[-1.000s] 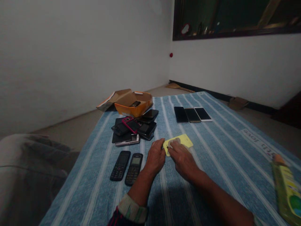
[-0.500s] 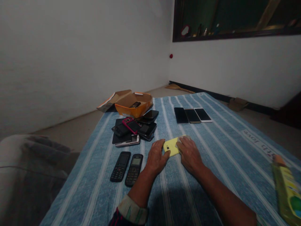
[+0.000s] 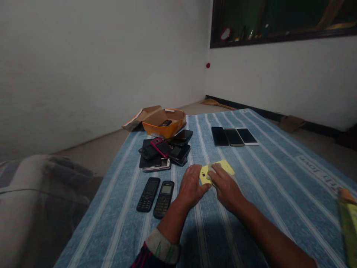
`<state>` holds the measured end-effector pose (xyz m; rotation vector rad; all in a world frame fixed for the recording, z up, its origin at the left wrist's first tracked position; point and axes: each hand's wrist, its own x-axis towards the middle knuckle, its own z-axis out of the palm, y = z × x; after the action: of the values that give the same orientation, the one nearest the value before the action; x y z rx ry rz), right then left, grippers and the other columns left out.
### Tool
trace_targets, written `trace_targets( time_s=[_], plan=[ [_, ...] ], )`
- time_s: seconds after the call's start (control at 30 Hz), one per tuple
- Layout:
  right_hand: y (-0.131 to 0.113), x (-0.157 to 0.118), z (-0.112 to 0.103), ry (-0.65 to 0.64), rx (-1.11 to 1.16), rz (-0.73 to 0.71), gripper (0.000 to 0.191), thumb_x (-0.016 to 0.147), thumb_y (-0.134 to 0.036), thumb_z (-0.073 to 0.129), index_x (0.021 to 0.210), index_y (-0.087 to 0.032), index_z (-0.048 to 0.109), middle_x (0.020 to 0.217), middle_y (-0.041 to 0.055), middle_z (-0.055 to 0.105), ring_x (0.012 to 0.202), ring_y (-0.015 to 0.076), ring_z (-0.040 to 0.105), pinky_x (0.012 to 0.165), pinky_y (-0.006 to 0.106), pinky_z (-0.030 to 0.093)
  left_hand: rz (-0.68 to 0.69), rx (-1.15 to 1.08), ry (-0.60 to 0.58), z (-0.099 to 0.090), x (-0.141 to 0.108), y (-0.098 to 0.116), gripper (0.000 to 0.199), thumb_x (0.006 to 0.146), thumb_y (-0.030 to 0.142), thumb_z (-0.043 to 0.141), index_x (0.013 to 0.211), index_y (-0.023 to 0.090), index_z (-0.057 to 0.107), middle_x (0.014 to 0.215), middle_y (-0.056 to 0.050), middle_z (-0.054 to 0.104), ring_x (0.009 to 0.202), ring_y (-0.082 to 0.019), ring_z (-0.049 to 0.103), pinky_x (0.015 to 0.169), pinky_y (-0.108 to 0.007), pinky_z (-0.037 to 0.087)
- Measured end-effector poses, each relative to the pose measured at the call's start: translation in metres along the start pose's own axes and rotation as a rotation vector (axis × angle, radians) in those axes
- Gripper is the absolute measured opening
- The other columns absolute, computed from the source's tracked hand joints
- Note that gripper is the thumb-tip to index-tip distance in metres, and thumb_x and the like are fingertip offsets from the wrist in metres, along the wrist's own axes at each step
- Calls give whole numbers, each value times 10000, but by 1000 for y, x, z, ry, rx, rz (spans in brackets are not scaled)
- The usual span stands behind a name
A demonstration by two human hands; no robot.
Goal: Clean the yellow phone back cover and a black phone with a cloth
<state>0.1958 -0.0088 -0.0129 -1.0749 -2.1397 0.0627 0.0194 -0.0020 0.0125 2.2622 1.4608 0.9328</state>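
A yellow phone (image 3: 227,166) lies back up on the striped blue cloth, its camera end toward the left. My left hand (image 3: 192,186) grips that left end between thumb and fingers. Pressed on the phone's back near the camera, my right hand (image 3: 224,186) holds a pale cloth (image 3: 214,171), partly hidden under the fingers. Two black keypad phones, one (image 3: 148,194) beside the other (image 3: 164,200), lie left of my left hand.
Beyond them is a pile of phones (image 3: 164,149) before an open orange box (image 3: 160,128) with a phone inside. Three phones (image 3: 233,137) lie side by side farther back. A yellow-green bottle (image 3: 348,227) is at the right edge.
My right hand has slid the cloth left along the phone toward the camera, uncovering its right end. The whole view has shifted slightly.
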Motion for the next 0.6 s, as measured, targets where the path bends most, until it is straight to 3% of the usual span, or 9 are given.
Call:
trace_targets(
  time_s=[0.37, 0.6],
  plan=[
    [-8, -9, 4, -28, 26, -82, 400, 869, -9, 380, 1153, -144, 627, 1342, 189, 551, 1362, 287, 411, 1072, 528, 424, 29, -13, 4, 1, -5, 5, 352, 744, 238, 671, 1061, 166, 535, 1035, -88, 596, 1002, -260, 538, 916, -438, 463],
    [-3, -16, 9, -1, 5, -116, 432, 863, -15, 368, 1190, -154, 614, 1357, 183, 544, 1386, 289, 378, 1052, 542, 437, 9, -35, -10, -1, -7, 8, 331, 764, 293, 651, 1059, 184, 547, 1056, -87, 608, 1040, -266, 547, 939, -430, 448]
  ],
)
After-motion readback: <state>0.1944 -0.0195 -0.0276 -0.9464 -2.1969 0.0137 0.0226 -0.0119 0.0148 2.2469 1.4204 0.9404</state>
